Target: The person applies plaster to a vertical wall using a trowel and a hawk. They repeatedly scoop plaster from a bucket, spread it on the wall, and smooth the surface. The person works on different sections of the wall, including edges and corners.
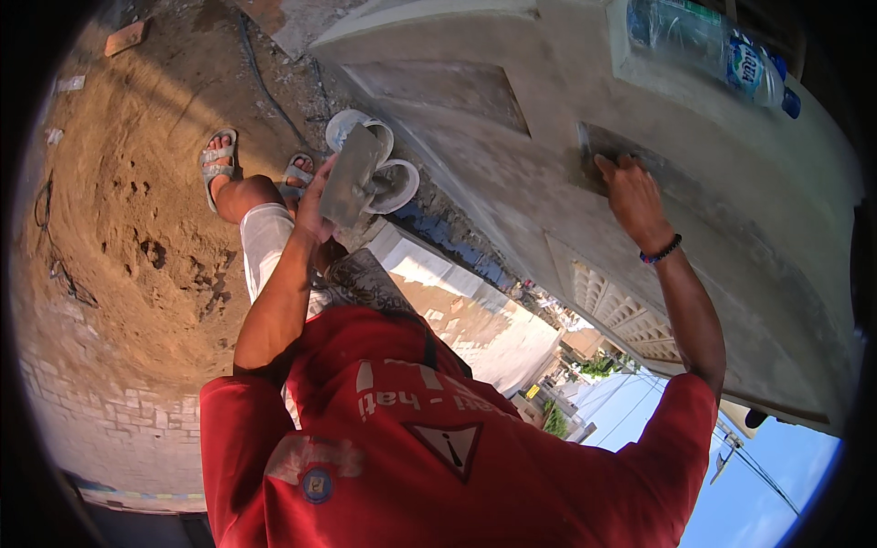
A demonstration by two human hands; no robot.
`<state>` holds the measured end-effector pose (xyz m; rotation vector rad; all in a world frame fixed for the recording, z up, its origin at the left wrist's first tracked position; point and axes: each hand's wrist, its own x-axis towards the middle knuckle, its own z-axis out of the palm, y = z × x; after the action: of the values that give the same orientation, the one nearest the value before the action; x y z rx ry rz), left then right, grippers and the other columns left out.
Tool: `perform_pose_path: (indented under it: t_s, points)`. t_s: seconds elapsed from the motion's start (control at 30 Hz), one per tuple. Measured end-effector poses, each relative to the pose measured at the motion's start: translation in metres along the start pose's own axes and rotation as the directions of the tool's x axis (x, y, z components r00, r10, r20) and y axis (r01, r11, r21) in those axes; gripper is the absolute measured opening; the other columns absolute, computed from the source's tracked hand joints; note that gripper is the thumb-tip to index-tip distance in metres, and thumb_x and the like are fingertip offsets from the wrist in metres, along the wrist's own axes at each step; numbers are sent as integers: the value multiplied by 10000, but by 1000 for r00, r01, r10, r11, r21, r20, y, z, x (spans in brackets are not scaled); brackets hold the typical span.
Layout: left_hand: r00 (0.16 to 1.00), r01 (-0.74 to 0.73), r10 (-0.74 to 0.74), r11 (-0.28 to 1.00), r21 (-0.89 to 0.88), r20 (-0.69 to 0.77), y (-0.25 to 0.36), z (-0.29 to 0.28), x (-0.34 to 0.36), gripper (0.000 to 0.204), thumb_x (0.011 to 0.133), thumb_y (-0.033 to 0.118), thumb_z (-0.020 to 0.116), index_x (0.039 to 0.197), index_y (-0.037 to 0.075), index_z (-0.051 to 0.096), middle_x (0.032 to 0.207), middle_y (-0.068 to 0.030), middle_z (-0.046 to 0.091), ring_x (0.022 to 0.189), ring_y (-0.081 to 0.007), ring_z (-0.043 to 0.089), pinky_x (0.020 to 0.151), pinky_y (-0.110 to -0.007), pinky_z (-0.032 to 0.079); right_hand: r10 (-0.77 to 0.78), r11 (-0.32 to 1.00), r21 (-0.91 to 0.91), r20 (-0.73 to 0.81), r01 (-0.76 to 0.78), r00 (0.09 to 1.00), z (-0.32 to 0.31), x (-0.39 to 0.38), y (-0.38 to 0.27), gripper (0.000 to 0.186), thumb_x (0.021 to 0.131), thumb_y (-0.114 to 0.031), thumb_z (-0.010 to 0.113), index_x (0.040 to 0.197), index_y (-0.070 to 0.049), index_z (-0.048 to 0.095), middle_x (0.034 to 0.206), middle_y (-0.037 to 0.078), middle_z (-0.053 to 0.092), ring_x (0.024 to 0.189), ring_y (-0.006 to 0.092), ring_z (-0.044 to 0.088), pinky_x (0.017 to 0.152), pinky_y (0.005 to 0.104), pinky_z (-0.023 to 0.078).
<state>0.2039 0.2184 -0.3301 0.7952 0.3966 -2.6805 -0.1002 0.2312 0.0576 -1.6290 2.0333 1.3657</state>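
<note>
My left hand (313, 205) grips a flat, rectangular grey mortar board (345, 178) by its near edge. The board is tilted, over white buckets (398, 194) that stand on the ground beside the wall; wet grey mortar shows at its right side. Up on the grey plastered wall (557, 55), my right hand (632, 196) is closed on what looks like a plastering trowel (592, 157). Its dark blade lies against a sunken panel, and my fingers hide the handle.
A clear plastic bottle (699, 46) with a blue cap lies on a ledge at the upper right. Another sunken panel (443, 89) is farther left. Sandy ground (137, 210) carries a dark cable (260, 78) and a brick (126, 37). My sandalled feet (219, 160) stand near the buckets.
</note>
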Motion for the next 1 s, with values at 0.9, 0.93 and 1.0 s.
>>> perform_pose_path:
  t_s: [0.9,0.93,1.0]
  points:
    - [1000,-22,22,1000,17,4,-11,-7,8,584,857,148,467,1417,73,321,1366,-92,440,1216,-225,463,996,-338,399,5,985,172,5,-6,1000,0,-3,7,400,784,24,537,1166,-79,595,930,177,578,893,348,585,757,445,493]
    - [1000,-28,28,1000,9,-3,-11,-6,8,585,855,146,467,1417,70,321,1364,-93,442,1214,-224,464,995,-337,401,7,986,165,32,-12,999,0,-1,7,411,780,34,528,1170,-79,593,941,181,579,905,347,585,766,445,493]
    - [999,-41,41,999,0,-12,-12,-5,9,585,854,144,468,1415,65,323,1360,-95,446,1211,-225,468,995,-336,402,-46,992,114,-13,47,999,1,-1,9,359,822,-15,548,1174,-74,594,910,174,577,855,342,590,732,440,491]
